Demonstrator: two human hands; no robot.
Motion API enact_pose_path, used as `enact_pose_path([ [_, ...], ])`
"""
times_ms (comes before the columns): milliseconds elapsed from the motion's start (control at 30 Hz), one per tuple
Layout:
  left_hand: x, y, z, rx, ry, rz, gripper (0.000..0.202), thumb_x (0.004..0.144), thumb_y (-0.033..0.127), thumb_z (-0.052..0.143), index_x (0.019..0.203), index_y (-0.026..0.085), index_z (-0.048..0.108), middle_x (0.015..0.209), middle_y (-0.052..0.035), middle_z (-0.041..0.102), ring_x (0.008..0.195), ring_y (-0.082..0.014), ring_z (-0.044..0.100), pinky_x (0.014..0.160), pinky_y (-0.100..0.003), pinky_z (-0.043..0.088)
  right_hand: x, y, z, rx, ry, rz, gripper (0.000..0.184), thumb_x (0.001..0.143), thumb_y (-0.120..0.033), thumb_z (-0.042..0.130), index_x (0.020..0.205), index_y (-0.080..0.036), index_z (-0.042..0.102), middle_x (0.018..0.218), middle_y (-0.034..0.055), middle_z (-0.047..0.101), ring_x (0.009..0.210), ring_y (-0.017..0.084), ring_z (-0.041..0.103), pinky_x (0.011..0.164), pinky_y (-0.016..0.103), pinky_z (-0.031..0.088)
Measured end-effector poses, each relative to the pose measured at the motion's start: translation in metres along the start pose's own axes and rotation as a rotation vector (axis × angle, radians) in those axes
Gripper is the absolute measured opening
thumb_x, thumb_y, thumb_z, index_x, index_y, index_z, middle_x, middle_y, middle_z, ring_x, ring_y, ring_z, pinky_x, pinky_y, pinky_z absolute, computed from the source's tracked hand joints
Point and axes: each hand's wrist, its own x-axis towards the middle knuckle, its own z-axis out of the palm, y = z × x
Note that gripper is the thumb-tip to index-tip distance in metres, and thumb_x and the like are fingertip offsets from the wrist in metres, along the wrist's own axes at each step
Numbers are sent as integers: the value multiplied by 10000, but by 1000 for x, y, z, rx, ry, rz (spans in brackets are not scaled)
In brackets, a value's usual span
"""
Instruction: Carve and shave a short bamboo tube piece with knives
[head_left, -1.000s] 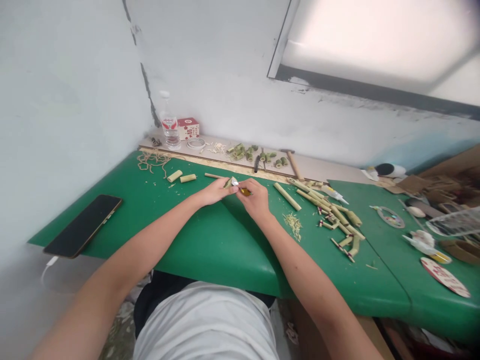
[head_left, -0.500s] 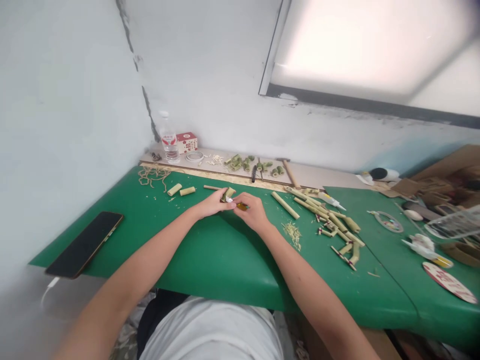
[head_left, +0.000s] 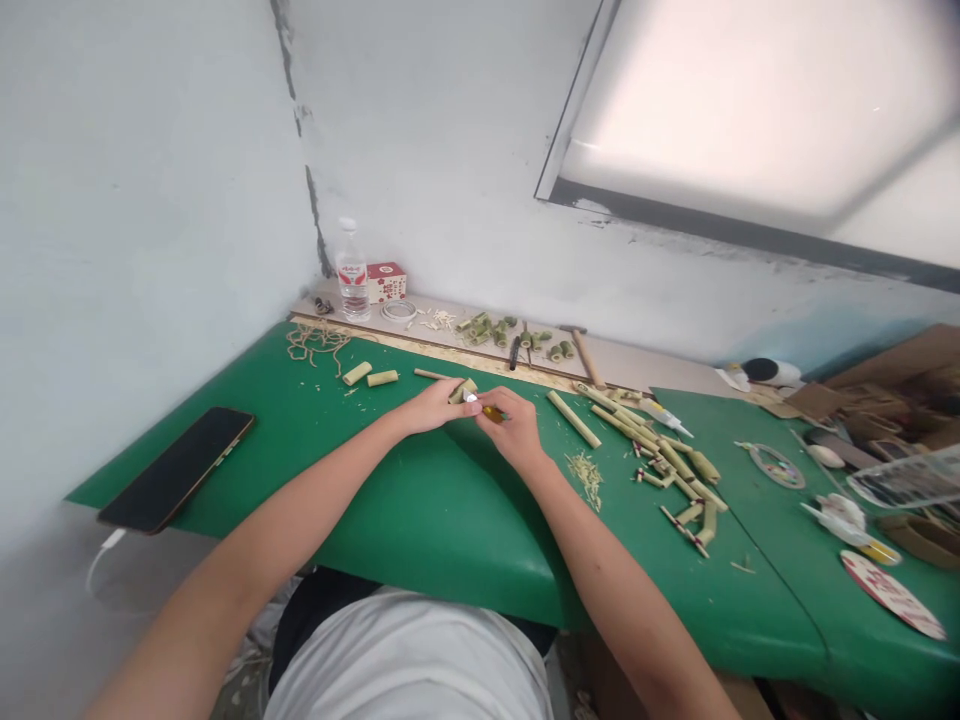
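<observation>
On the green table (head_left: 420, 510) my left hand (head_left: 431, 406) is closed on a short pale-green bamboo piece (head_left: 463, 390), pinning it near the table's middle. My right hand (head_left: 514, 430) is closed round a small tool with a yellow handle (head_left: 493, 412); its metal tip touches the bamboo piece. Two short bamboo pieces (head_left: 369, 375) lie to the left of my hands, and a thin stick lies just beyond them.
A black phone (head_left: 177, 468) lies at the left edge. Bamboo sticks and offcuts (head_left: 660, 450) are scattered to the right, with shavings (head_left: 586, 468). A water bottle (head_left: 351, 272), a red box, a tape ring and cut bamboo rings line the back ledge. Clutter fills the far right.
Both hands stay together on the bamboo piece with only small shifts. The camera has swung slightly, so the scene sits a little further right and higher in view.
</observation>
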Motion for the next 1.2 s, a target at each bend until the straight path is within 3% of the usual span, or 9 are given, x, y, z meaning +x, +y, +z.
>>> enact_pose_path([
  [200,5,-7,7,-5,34,-11,622,789,729,813,985,175,608,872,21,568,807,-167,518,734,-283,383,1,4,-1,8,54,14,73,934,-260,713,891,-258,771,947,70,823,844,235,776,764,382,639],
  [433,1,-7,6,-31,-11,21,622,816,697,810,1100,188,592,994,-22,618,900,-198,601,816,-308,459,2,3,-2,40,-10,-32,69,918,-243,728,876,-257,780,915,58,823,826,224,784,751,361,637],
  [700,-3,5,1,67,-26,24,580,838,719,777,972,188,585,867,9,558,798,-171,511,720,-279,382,3,-1,-4,20,-9,-37,77,929,-259,726,880,-265,786,920,57,826,813,222,780,743,361,639],
  [933,-1,4,2,115,38,16,589,851,758,735,870,198,555,775,37,475,737,-156,409,663,-286,284,1,-2,-3,-20,54,-3,67,937,-257,727,899,-268,780,953,63,828,853,233,776,778,379,633],
  [1200,1,4,5,26,75,-19,601,800,747,794,841,198,555,757,39,477,721,-146,431,657,-277,316,3,6,2,-57,166,77,103,955,-322,718,889,-264,773,941,62,820,843,231,774,776,381,637],
])
